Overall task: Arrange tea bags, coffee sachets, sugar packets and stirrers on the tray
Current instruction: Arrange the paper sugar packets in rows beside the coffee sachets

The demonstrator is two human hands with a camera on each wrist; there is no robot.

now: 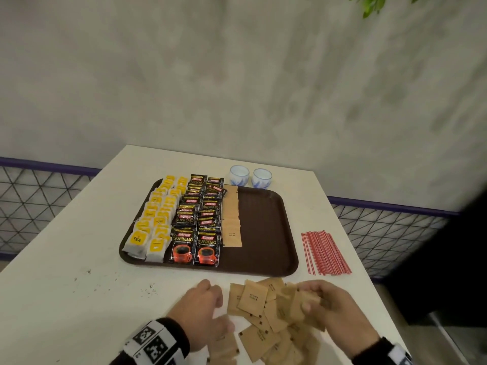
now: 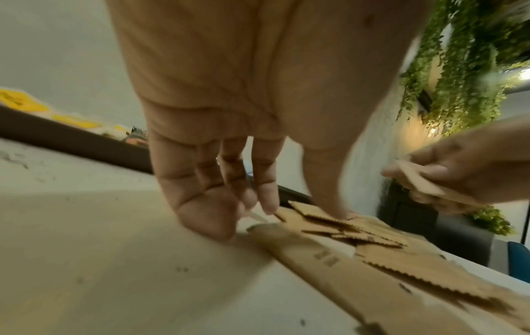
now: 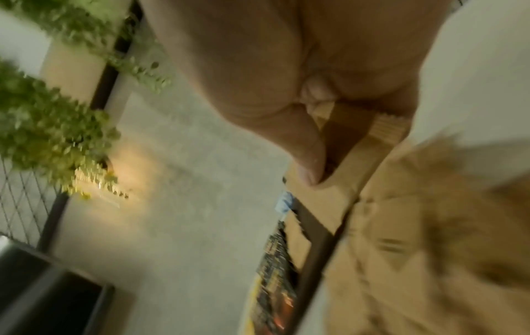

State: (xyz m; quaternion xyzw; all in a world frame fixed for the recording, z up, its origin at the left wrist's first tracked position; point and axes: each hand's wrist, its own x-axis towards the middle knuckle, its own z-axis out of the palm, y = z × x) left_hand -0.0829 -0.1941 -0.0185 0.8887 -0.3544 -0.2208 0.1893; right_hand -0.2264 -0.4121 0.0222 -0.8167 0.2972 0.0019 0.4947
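A brown tray (image 1: 263, 233) holds rows of yellow tea bags (image 1: 155, 219), black coffee sachets (image 1: 197, 219) and one column of brown sugar packets (image 1: 231, 225). A loose pile of sugar packets (image 1: 254, 299) lies on the table in front of the tray. My left hand (image 1: 218, 309) reaches into the pile's left side with straight fingers, its thumb (image 2: 338, 213) pressing on a packet. My right hand (image 1: 311, 299) grips a small stack of sugar packets (image 1: 303, 304) just above the pile's right side; the thumb (image 3: 309, 172) lies on the stack (image 3: 344, 181). Red stirrers (image 1: 324, 252) lie right of the tray.
Two small white-and-blue cups (image 1: 239, 175) (image 1: 261, 178) stand behind the tray. The tray's right half is bare. The white table (image 1: 79, 259) ends close to the right of the stirrers, with a wire fence (image 1: 382, 233) below. Dark specks dot the table's near left.
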